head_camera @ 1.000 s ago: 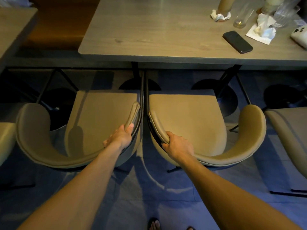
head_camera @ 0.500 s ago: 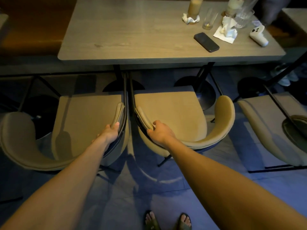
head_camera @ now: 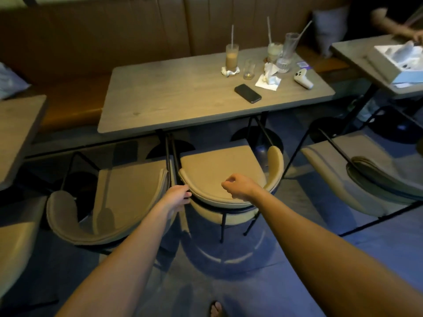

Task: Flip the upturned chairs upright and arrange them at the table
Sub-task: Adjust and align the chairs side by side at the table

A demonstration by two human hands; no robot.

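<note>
Two tan padded chairs stand upright side by side at the grey wooden table (head_camera: pixel 174 106). The left chair (head_camera: pixel 128 188) has its seat facing the table and its curved back sweeping round to the left. The right chair (head_camera: pixel 215 168) is partly tucked under the table edge. My left hand (head_camera: pixel 178 196) reaches into the gap between them, its fingers hooked on the dark rim at the near left corner of the right chair. My right hand (head_camera: pixel 238 186) hovers just above the right chair's back rim, loosely curled with nothing in it.
Iced drinks (head_camera: pixel 231 57), an empty glass, napkins, a black phone (head_camera: pixel 247 93) and a white controller (head_camera: pixel 303 78) sit on the table's right half. A third tan chair (head_camera: pixel 357 177) stands at right under another table (head_camera: pixel 366 65). A brown bench runs behind. Someone's arm (head_camera: pixel 398 28) is at upper right.
My right hand let go of the right chair's back and lifted. My left hand shifted from the left chair's arm to the right chair's rim. The view pulled back and rose.
</note>
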